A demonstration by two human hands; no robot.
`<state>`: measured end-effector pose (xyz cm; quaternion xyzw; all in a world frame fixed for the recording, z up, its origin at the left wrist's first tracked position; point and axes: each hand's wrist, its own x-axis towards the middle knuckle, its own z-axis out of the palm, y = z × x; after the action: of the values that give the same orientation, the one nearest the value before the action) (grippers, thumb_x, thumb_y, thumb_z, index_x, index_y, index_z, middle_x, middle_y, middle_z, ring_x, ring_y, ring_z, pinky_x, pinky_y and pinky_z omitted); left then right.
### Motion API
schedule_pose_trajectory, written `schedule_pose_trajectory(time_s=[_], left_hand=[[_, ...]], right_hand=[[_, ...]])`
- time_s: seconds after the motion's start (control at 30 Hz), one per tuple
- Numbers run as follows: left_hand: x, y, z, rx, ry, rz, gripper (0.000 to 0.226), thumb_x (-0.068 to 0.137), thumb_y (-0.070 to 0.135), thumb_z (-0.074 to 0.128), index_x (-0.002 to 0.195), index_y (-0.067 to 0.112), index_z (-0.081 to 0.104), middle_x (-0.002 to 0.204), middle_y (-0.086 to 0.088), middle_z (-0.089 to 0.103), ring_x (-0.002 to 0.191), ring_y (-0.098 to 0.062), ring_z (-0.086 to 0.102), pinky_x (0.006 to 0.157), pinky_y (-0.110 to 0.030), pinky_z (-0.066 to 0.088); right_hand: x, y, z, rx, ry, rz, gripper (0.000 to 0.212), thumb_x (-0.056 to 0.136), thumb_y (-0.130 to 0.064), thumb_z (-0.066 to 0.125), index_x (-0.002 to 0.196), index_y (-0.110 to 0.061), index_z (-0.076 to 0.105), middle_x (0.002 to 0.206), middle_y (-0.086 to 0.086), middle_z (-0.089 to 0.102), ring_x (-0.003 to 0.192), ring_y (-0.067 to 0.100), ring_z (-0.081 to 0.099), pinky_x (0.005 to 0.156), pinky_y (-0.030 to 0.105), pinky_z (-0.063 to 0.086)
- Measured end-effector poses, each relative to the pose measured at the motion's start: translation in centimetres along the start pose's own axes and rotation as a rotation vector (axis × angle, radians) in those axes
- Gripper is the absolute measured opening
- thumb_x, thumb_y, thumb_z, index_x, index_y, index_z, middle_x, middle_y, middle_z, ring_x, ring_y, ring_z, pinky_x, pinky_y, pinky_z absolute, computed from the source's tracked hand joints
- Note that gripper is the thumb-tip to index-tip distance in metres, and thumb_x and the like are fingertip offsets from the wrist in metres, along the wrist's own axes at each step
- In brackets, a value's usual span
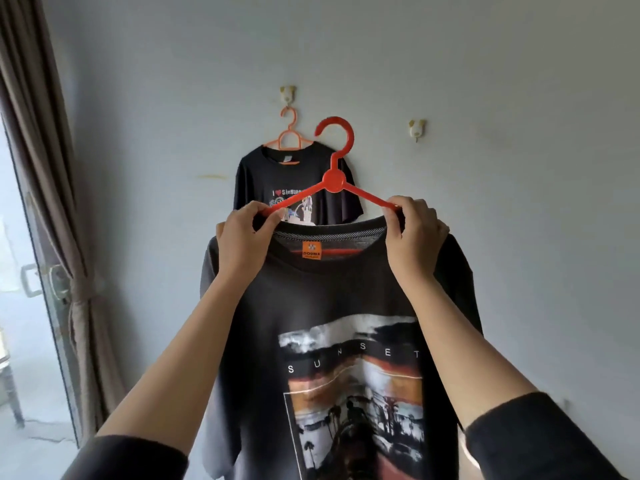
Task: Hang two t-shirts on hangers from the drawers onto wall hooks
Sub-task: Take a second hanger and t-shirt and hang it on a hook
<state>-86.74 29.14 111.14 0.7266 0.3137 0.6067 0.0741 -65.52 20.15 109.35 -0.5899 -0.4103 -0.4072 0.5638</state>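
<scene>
While both arms reach up toward the wall, the left hand pinches the left arm of a red hanger and the right hand pinches its right arm, each closed tight on the plastic. A black t-shirt with a "SUNSET" print hangs from that hanger, filling the lower middle of the head view from the centre down to 6 o'clock; its collar sits just below the hands. The hanger's hook curls free in the air, touching no hook. At about 12 o'clock a second black t-shirt already hangs on an orange hanger from a small wall hook. Toward 1 o'clock a matching wall hook carries nothing. A brown curtain, tied back, runs down the 9 o'clock side, beside what looks like a glass door, though glare washes it out.
</scene>
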Motion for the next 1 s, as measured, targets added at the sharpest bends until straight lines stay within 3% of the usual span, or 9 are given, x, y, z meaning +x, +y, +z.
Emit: schedule_pose_trajectory(time_s=[0.1,0.37,0.77,0.9,1.0], left_hand=[[5.4,-1.2,2.0,0.04,0.055,0.058,0.031,0.09,0.043,0.056,0.097,0.015,0.067,0.092,0.004,0.062,0.09,-0.014,0.051,0.088,-0.033,0.035],[17.0,-6.6,6.5,0.018,0.183,0.091,0.015,0.086,0.032,0.064,0.093,0.019,0.062,0.087,0.009,0.055,0.089,-0.016,0.053,0.085,-0.04,0.045],[35.3,-22.0,15.9,0.051,0.127,0.208,0.02,0.091,0.033,0.058,0.1,0.015,0.062,0.094,0.002,0.059,0.09,-0.019,0.055,0.085,-0.038,0.046],[41.9,-28.1,18.8,-0.068,0.014,0.245,0.018,0.089,0.03,0.06,0.103,0.02,0.064,0.092,0.01,0.055,0.096,-0.017,0.055,0.089,-0.038,0.047],[45.5,-32.0,20.6,-0.102,-0.058,0.277,0.026,0.088,0.026,0.062,0.114,0.021,0.063,0.103,0.008,0.057,0.106,-0.017,0.052,0.097,-0.039,0.043]], right_hand=[[4.1,0.4,4.1,0.051,0.036,-0.044,0.015,0.092,-0.024,0.055,0.102,-0.017,0.065,0.096,0.002,0.067,0.086,0.023,0.06,0.078,0.032,0.031],[11.5,0.1,15.9,0.072,0.094,-0.122,0.011,0.088,-0.014,0.061,0.096,-0.018,0.068,0.097,0.003,0.067,0.084,0.025,0.063,0.078,0.041,0.039],[18.5,1.3,38.6,-0.079,0.081,-0.118,0.014,0.09,-0.012,0.057,0.096,-0.016,0.07,0.098,0.004,0.066,0.086,0.027,0.061,0.078,0.041,0.036],[21.0,1.5,46.1,-0.097,0.044,-0.045,0.017,0.092,-0.013,0.055,0.096,-0.018,0.07,0.098,0.002,0.064,0.089,0.025,0.059,0.077,0.037,0.029],[22.1,1.4,50.1,-0.146,0.029,-0.017,0.017,0.093,-0.014,0.054,0.096,-0.019,0.069,0.099,0.0,0.062,0.09,0.025,0.058,0.075,0.034,0.027]])
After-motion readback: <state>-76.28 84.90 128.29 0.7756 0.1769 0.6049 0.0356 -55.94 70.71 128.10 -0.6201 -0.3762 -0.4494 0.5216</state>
